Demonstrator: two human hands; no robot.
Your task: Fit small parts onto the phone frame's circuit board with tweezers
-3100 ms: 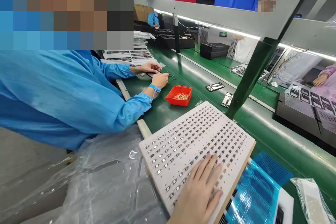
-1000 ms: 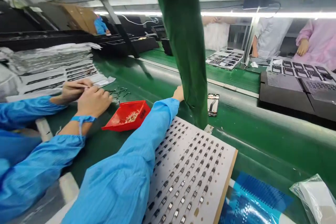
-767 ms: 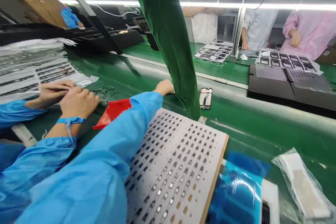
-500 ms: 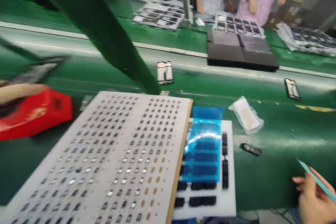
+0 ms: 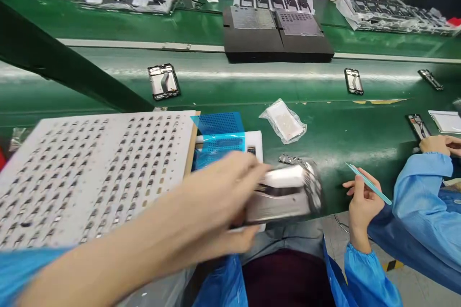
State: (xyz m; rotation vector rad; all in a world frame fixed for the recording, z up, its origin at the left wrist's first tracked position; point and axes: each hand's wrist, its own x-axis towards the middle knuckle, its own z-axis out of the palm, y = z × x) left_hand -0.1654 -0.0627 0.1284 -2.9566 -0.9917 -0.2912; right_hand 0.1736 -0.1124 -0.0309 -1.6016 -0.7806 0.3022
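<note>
My left hand [image 5: 230, 192] reaches across from the left and grips a silvery phone frame [image 5: 281, 196], blurred by motion, over the front of the green bench. My right hand [image 5: 365, 204] holds teal tweezers [image 5: 370, 184], tips pointing up and left, at the bench's front edge. Just beyond the held phone frame lies a small dark part [image 5: 290, 159]. On the left, a white board [image 5: 118, 127] carries rows of small dark parts. Blue perforated film [image 5: 221, 124] lies beside it, partly hidden by my left hand.
Phone frames lie along the green belt: one at left [image 5: 163, 81], others at right [image 5: 354, 81] [image 5: 430, 79]. A clear bag [image 5: 284, 121] sits mid-bench. Black blocks [image 5: 252, 43] stand behind. A green post [image 5: 72, 62] slants at left. A co-worker's blue sleeve [image 5: 421, 192] is at right.
My left hand has swung from the far left, near the red bin, to the middle with the phone frame. The view has shifted right and down. My right hand still holds the tweezers.
</note>
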